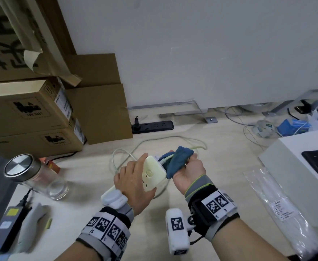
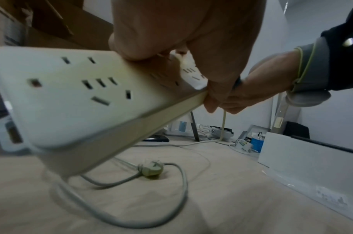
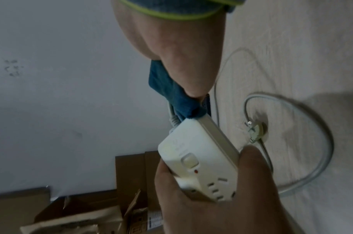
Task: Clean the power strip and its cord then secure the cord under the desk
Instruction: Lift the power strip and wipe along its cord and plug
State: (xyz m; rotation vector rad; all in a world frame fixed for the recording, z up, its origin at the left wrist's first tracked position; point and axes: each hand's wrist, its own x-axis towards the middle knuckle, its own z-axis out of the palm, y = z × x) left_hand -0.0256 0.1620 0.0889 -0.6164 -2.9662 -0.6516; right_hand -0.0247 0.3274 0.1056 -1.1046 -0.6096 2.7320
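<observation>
Smooth cream plastic strip (image 1: 153,173) gripped in my left hand (image 1: 133,183), soft blue cloth (image 1: 175,161) bunched round its rubbery cord (image 1: 165,159), my right hand (image 1: 189,171) clenched on both

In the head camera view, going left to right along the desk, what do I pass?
Glass jar → left hand → power strip → blue cloth in the right hand → clear plastic bag → white box.

A yellowed cream plastic power strip (image 1: 153,173) with pale grey-green cord (image 1: 165,140), a teal-blue cloth (image 1: 175,160), black-and-white checkered marker wristbands (image 1: 109,227), and brown cardboard boxes (image 1: 31,113).
</observation>
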